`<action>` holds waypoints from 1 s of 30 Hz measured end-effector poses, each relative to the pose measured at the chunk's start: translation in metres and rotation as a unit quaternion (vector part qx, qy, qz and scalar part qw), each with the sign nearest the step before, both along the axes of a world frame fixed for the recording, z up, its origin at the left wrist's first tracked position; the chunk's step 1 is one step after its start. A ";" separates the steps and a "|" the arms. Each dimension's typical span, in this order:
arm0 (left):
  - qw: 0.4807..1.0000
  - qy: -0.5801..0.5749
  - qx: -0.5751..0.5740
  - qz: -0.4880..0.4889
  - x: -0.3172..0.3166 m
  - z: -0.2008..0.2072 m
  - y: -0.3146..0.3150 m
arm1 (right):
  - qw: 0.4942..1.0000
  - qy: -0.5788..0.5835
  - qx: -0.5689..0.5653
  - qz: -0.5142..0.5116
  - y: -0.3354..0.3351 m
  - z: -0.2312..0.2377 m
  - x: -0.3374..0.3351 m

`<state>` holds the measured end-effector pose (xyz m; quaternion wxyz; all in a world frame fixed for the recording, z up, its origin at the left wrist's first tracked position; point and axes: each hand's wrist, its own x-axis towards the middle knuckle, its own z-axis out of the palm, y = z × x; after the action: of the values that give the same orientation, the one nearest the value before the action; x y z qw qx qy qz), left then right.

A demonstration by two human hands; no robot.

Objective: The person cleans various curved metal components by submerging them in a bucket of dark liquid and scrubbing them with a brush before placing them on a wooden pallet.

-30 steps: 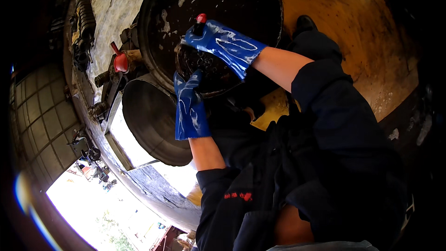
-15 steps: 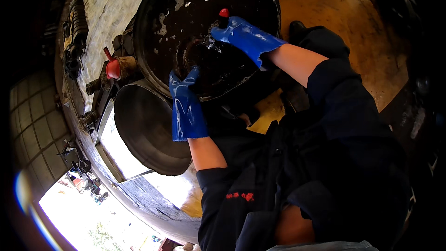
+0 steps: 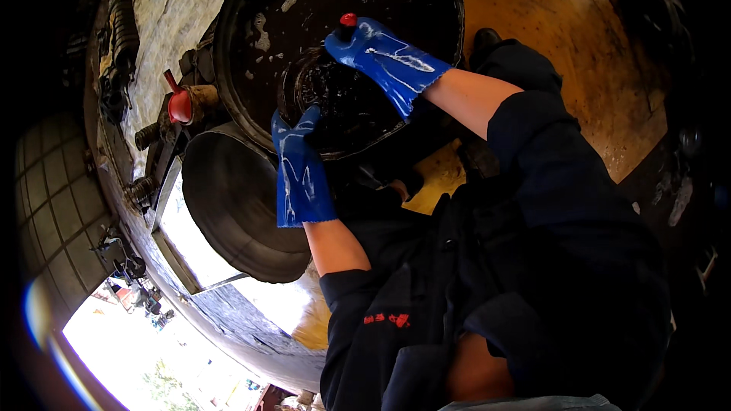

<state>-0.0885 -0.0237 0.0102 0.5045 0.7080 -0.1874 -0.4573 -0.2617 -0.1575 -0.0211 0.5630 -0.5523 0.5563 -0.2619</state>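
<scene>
The gloved left hand (image 3: pixel 298 160) is gripping the greasy black pan (image 3: pixel 335 106) rim while the right hand (image 3: pixel 384 57) is clutching a red-tipped tool (image 3: pixel 348 20); slick gloves could be slipping.

- We see no packages, signs or screens anywhere in the view.
- The one label-like mark we find is a small patch of red stitched marks (image 3: pixel 384 320) on the dark work jacket (image 3: pixel 533 274), low on the chest near the left sleeve. It is a short, narrow strip, red on near-black cloth, too small for us to make out further.
</scene>
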 end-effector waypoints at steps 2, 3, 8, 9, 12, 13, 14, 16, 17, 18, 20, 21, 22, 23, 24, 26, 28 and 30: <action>1.000 0.009 0.012 0.002 0.007 -0.003 0.001 | 0.990 -0.131 0.029 -0.036 0.011 0.004 -0.005; 1.000 0.013 0.019 0.003 0.011 -0.006 0.001 | 0.994 -0.100 0.021 0.029 0.013 0.006 -0.003; 0.998 -0.050 0.018 -0.040 0.061 -0.044 0.006 | 0.958 -0.032 -0.065 0.278 0.030 0.052 0.027; 0.995 -0.077 0.028 -0.057 0.069 -0.056 0.002 | 0.960 -0.046 -0.106 0.256 0.036 0.051 0.026; 0.999 -0.013 -0.010 -0.044 0.027 -0.029 0.000 | 0.985 -0.056 -0.035 0.161 0.012 0.023 0.019; 0.999 -0.013 -0.003 -0.040 0.022 -0.024 -0.002 | 0.989 -0.040 -0.015 0.144 0.002 0.013 0.019; 1.000 -0.002 -0.016 -0.027 0.014 -0.018 -0.002 | 0.988 -0.134 -0.043 0.067 0.003 0.001 0.018; 1.000 -0.006 -0.009 -0.013 0.010 -0.015 -0.001 | 0.998 -0.059 0.026 -0.010 0.001 -0.015 0.006; 1.000 -0.008 -0.006 -0.005 0.010 -0.014 0.000 | 0.994 -0.066 0.081 -0.035 0.001 -0.018 0.000; 1.000 -0.007 0.000 0.005 0.010 -0.013 -0.001 | 0.995 -0.046 0.080 -0.027 0.002 -0.021 -0.008; 0.999 -0.004 0.014 0.030 0.013 -0.014 0.000 | 0.997 -0.005 0.078 -0.008 0.006 -0.021 -0.021; 1.000 -0.006 0.004 0.025 0.014 -0.015 0.001 | 0.996 -0.038 0.075 -0.028 0.008 -0.020 -0.018; 1.000 -0.007 -0.006 0.017 0.014 -0.017 -0.001 | 0.994 -0.069 0.071 -0.051 0.008 -0.015 -0.016; 1.000 -0.008 -0.016 0.010 0.015 -0.019 -0.002 | 0.990 -0.101 0.066 -0.074 0.009 -0.009 -0.014; 1.000 -0.013 -0.019 0.005 0.016 -0.022 -0.003 | 0.987 -0.118 0.088 -0.058 0.006 -0.004 -0.014; 0.999 -0.029 -0.024 0.001 0.027 -0.030 -0.001 | 0.985 -0.142 0.098 -0.027 0.013 0.025 -0.007; 0.999 -0.040 -0.030 0.013 0.027 -0.033 -0.001 | 0.992 -0.112 0.055 0.021 0.013 0.026 -0.002; 0.999 -0.028 -0.030 0.004 0.025 -0.032 -0.003 | 0.994 -0.082 0.045 0.058 0.017 0.012 -0.015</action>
<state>-0.0635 -0.0266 -0.0215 0.5215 0.7060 -0.2126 -0.4294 -0.2768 -0.1406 -0.0092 0.6451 -0.5348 0.4861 -0.2480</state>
